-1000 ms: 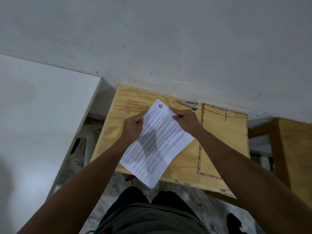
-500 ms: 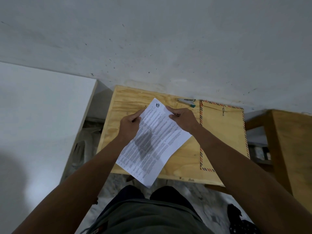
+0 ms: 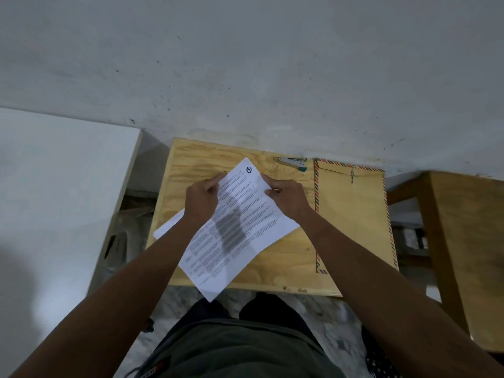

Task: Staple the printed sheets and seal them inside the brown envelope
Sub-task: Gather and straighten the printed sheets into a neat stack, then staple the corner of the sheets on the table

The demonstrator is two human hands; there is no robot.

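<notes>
Plywood makes up the small table point(image 3: 286, 257) set against a scuffed grey wall, with marbled floor and the person's dark-clothed lap nearest the camera.

Just past the lap, the printed sheets point(image 3: 237, 230) are held tilted over the table's near edge, their lowest corner hanging out beyond it. A second sheet fans out at the left, below the left wrist, so the stack looks not yet squared. The left hand point(image 3: 201, 199) pinches the sheets at their upper left edge, fingers curled on top. The right hand point(image 3: 289, 196) pinches the upper right edge, thumb and fingertips closed on the paper.

Farther right, the brown envelope point(image 3: 354, 219) with its striped border lies flat on the table, apart from the sheets, reaching from the near right to the wall. Its flap end points to the wall, and the clasp looks unfastened, though that is too small to be sure of.

Farthest back, the stapler point(image 3: 293, 162) rests by the wall, between the sheets' top corner and the envelope, touched by neither hand.

By my judgement the task is at its start: the sheets are only being gathered and aligned. Stapling, inserting and sealing all remain.
</notes>
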